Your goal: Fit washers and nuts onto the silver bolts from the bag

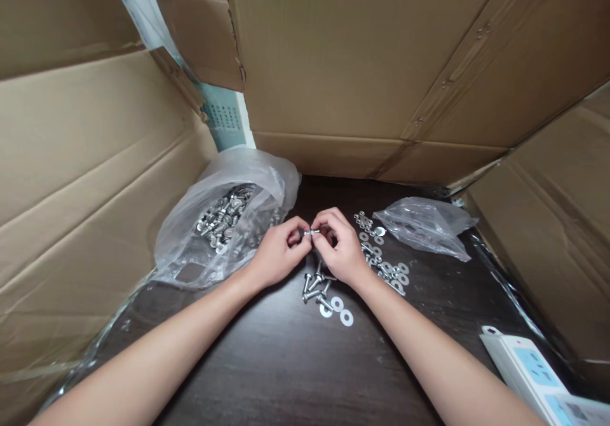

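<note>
A small metal bolt (311,232) is pinched between the fingertips of both hands, above the middle of the dark table. My left hand (282,251) is closed on its left end. From the other side my right hand (339,245) grips it, and the fingers partly hide whether a nut or washer sits on it. Just below the hands lie several loose bolts (314,284), with flat washers (347,317) beside them. More bolts, washers and small nuts (363,220) are spread to the right of my right hand, some hidden behind it.
A translucent plastic bag (267,165) full of bolt assemblies (223,216) stands at the left. A flattened clear bag (424,226) lies at the right. A white power strip (534,362) is at the lower right. Cardboard walls (333,51) enclose the dark table (248,369).
</note>
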`<move>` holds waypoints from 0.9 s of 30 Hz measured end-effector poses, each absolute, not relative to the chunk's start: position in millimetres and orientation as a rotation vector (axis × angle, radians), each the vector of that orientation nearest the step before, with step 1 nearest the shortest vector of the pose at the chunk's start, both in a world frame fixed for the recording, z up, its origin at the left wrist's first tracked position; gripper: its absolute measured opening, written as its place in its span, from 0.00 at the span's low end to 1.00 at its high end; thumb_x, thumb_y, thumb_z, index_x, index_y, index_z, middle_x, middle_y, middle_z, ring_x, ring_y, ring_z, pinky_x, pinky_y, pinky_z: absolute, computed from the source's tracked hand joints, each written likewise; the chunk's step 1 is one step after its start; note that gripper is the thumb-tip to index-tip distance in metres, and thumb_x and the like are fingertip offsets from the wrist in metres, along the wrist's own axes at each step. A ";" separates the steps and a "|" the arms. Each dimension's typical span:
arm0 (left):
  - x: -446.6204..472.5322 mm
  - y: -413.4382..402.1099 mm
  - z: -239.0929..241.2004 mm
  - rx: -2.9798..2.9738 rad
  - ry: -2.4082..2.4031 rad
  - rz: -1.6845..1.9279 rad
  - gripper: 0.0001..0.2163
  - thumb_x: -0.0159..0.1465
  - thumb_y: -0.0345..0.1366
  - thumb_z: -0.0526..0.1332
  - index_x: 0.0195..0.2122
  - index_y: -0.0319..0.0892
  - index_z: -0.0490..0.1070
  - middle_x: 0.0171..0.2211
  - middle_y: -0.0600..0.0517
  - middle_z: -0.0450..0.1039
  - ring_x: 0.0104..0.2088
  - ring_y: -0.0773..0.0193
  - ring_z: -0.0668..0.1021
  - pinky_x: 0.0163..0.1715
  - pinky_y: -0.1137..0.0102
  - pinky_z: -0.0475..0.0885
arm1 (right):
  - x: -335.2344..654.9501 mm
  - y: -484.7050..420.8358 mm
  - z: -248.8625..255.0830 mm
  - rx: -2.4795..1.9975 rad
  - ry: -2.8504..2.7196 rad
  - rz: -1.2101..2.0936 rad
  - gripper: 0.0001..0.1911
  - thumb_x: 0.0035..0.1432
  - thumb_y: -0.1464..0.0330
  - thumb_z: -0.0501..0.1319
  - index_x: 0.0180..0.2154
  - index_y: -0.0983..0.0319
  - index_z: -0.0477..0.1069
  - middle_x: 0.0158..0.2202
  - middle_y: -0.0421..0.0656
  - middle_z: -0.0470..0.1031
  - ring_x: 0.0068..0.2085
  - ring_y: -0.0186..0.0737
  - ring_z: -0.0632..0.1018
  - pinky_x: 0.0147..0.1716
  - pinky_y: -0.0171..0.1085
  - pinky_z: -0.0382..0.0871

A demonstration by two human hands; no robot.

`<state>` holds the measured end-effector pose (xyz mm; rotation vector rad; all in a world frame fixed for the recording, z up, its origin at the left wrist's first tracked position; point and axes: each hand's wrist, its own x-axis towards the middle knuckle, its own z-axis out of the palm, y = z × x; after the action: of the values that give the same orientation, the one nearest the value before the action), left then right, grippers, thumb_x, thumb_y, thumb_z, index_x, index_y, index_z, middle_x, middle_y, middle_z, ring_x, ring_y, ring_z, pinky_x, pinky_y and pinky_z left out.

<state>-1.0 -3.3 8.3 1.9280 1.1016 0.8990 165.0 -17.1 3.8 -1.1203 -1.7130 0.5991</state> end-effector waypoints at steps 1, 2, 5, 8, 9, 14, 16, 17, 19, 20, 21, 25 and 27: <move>-1.0 -3.3 8.6 1.923 1.105 0.901 0.05 0.63 0.34 0.58 0.35 0.41 0.71 0.20 0.61 0.53 0.24 0.68 0.60 0.27 0.73 0.57 | 164.9 -17.6 3.8 -1.111 -1.713 0.605 0.04 0.57 0.74 0.59 0.34 0.59 0.68 0.38 0.43 0.68 0.32 0.36 0.71 0.27 0.37 0.65; -0.9 -3.3 8.8 1.918 1.106 0.905 0.04 0.63 0.34 0.58 0.35 0.41 0.71 0.20 0.61 0.53 0.24 0.68 0.60 0.27 0.73 0.57 | 164.8 -18.0 3.9 -1.100 -1.713 0.609 0.05 0.57 0.74 0.58 0.35 0.59 0.68 0.39 0.43 0.68 0.31 0.36 0.71 0.26 0.36 0.64; -0.4 -3.3 9.1 1.915 1.098 0.909 0.04 0.63 0.34 0.58 0.36 0.41 0.71 0.20 0.61 0.53 0.24 0.69 0.60 0.27 0.73 0.57 | 164.9 -19.0 4.2 -1.082 -1.701 0.609 0.05 0.58 0.74 0.58 0.35 0.59 0.69 0.38 0.43 0.68 0.32 0.36 0.71 0.27 0.37 0.64; -0.3 -3.2 9.0 1.915 1.095 0.906 0.04 0.63 0.34 0.58 0.36 0.41 0.70 0.20 0.62 0.53 0.24 0.69 0.60 0.27 0.73 0.57 | 164.9 -18.7 4.5 -1.107 -1.686 0.577 0.03 0.60 0.72 0.58 0.35 0.59 0.69 0.37 0.43 0.69 0.33 0.38 0.71 0.28 0.37 0.65; -0.4 -3.1 9.0 1.915 1.097 0.905 0.04 0.63 0.34 0.58 0.36 0.41 0.70 0.20 0.61 0.53 0.24 0.69 0.60 0.27 0.73 0.57 | 164.9 -18.4 4.5 -1.120 -1.686 0.563 0.03 0.61 0.72 0.58 0.34 0.59 0.69 0.37 0.43 0.69 0.33 0.38 0.71 0.29 0.38 0.65; -0.8 -2.9 8.9 1.922 1.110 0.907 0.05 0.64 0.35 0.58 0.35 0.41 0.70 0.20 0.61 0.53 0.24 0.68 0.60 0.28 0.73 0.57 | 164.1 -17.0 4.2 -1.156 -1.695 0.538 0.04 0.62 0.71 0.59 0.32 0.60 0.70 0.36 0.43 0.69 0.32 0.37 0.71 0.29 0.38 0.66; -0.9 -3.0 8.5 1.922 1.111 0.905 0.05 0.64 0.35 0.58 0.35 0.41 0.71 0.20 0.61 0.53 0.24 0.68 0.60 0.28 0.73 0.57 | 164.0 -17.4 4.0 -1.144 -1.691 0.549 0.03 0.61 0.72 0.59 0.33 0.60 0.70 0.37 0.43 0.69 0.32 0.36 0.71 0.28 0.37 0.65; -1.0 -3.0 8.2 1.921 1.110 0.903 0.05 0.64 0.35 0.58 0.36 0.41 0.71 0.20 0.61 0.53 0.24 0.69 0.60 0.28 0.73 0.57 | 164.0 -17.8 3.9 -1.129 -1.692 0.556 0.03 0.59 0.73 0.59 0.33 0.60 0.70 0.38 0.43 0.69 0.31 0.36 0.71 0.27 0.36 0.65; -1.2 -2.8 7.4 1.918 1.105 0.901 0.05 0.64 0.35 0.58 0.36 0.41 0.72 0.21 0.61 0.53 0.24 0.69 0.60 0.28 0.73 0.57 | 164.3 -18.4 3.2 -1.094 -1.695 0.567 0.06 0.56 0.75 0.59 0.34 0.60 0.70 0.38 0.42 0.69 0.30 0.35 0.70 0.26 0.35 0.64; -1.3 -2.6 7.0 1.917 1.104 0.900 0.05 0.64 0.35 0.58 0.36 0.41 0.72 0.21 0.61 0.53 0.24 0.69 0.60 0.28 0.73 0.57 | 164.5 -18.6 2.6 -1.078 -1.693 0.568 0.07 0.54 0.77 0.58 0.35 0.60 0.70 0.39 0.42 0.69 0.30 0.34 0.70 0.25 0.35 0.64; -1.4 -2.4 6.6 1.917 1.103 0.900 0.05 0.64 0.35 0.58 0.37 0.41 0.72 0.21 0.61 0.53 0.24 0.69 0.60 0.28 0.73 0.57 | 164.8 -18.7 2.1 -1.063 -1.690 0.563 0.09 0.53 0.77 0.58 0.35 0.60 0.70 0.39 0.42 0.69 0.29 0.34 0.70 0.25 0.35 0.63; -2.1 -2.4 5.7 1.912 1.110 0.909 0.05 0.64 0.35 0.58 0.37 0.41 0.72 0.21 0.62 0.53 0.24 0.69 0.60 0.28 0.73 0.57 | 165.6 -18.4 0.4 -1.045 -1.682 0.490 0.12 0.50 0.79 0.56 0.35 0.60 0.71 0.38 0.42 0.69 0.30 0.35 0.70 0.25 0.35 0.64; -2.1 -3.0 5.7 1.908 1.115 0.915 0.05 0.63 0.35 0.58 0.37 0.41 0.72 0.21 0.61 0.53 0.24 0.69 0.60 0.28 0.73 0.57 | 165.6 -18.6 0.5 -1.063 -1.697 0.438 0.13 0.51 0.79 0.55 0.36 0.60 0.73 0.38 0.43 0.70 0.30 0.35 0.70 0.26 0.36 0.65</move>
<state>-2.1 -3.0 5.7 1.9079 1.1147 0.9151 165.6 -18.6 0.5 -1.0631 -1.6973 0.4376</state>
